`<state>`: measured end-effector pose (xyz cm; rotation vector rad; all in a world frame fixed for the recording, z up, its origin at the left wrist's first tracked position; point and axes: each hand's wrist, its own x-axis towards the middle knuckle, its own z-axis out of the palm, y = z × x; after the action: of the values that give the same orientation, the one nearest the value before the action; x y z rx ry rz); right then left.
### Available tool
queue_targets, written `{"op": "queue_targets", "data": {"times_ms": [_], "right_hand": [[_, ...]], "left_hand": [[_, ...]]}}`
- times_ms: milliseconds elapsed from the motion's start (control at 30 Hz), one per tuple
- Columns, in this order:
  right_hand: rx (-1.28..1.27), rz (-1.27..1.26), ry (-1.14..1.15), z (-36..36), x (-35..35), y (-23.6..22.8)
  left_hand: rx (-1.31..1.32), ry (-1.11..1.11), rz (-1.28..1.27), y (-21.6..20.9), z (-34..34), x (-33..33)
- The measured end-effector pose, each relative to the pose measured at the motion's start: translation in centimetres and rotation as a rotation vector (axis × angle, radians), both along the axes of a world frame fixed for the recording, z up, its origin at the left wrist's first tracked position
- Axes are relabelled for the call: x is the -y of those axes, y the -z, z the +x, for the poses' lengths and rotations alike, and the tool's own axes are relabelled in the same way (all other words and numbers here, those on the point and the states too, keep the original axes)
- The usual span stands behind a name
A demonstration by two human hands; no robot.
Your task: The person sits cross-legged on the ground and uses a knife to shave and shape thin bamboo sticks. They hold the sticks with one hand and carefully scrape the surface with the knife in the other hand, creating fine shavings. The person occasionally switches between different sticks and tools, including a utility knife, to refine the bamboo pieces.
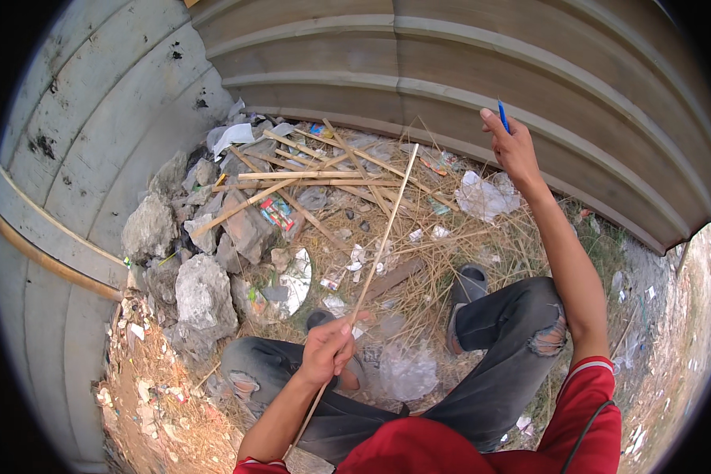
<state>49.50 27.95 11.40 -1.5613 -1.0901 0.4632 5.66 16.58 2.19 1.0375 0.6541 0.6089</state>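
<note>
1. Strip (pixel 389 231): one, long, pale, thin. Slants from the left hand up and away over the litter; its other end runs back beside the left forearm.
2. Left hand (pixel 329 350): fingers folded around the strip, above the left knee. Advice: a firm hold, with the wrist steady, should curb whip in so long a piece.
3. Blue tool (pixel 503 116): one, small, slim, tip upward. Pen or cutter, cannot tell. Well apart from the strip, in front of the metal wall (pixel 450 63).
4. Right hand (pixel 516 154): raised, arm extended; thumb and fingers pinch the blue tool. Advice: should the tool prove bladed, keep its edge turned away from the left hand and the knees when bringing it to the strip.
5. Loose strips (pixel 308 175): several, crossed in a heap, partly over rocks (pixel 201 292). Advice: the held strip's far end reaches over ground near this heap; a slight lift would probably keep it from snagging.
6. Dry stalks (pixel 430 276): many, scattered, between heap and right shoe (pixel 472 283). Footing looks uneven; feet best kept planted.
7. Clear plastic (pixel 408 374): one crumpled piece, between the legs, below the strip.
</note>
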Motion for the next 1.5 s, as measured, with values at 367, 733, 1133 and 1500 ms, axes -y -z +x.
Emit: {"op": "queue_targets", "data": {"times_ms": [367, 733, 1133, 1500], "right_hand": [[-0.368, -0.093, -0.467, -6.2, 2.4, -3.5], [-0.853, 0.422, 0.638, 29.4, 26.3, 11.2], [-0.688, -0.765, 1.793, 13.2, 70.0, 39.4], [0.454, -0.491, 1.384, 19.1, 41.9, 39.7]], "left_hand": [[-0.252, 0.180, 0.363, -4.8, 2.0, -1.2], [-0.903, -0.101, 1.205, -11.3, -8.8, -7.8], [-1.020, 0.021, 0.922, -3.5, -10.7, -14.6], [-1.238, 0.422, 1.093, 6.4, 4.0, -31.0]]}}
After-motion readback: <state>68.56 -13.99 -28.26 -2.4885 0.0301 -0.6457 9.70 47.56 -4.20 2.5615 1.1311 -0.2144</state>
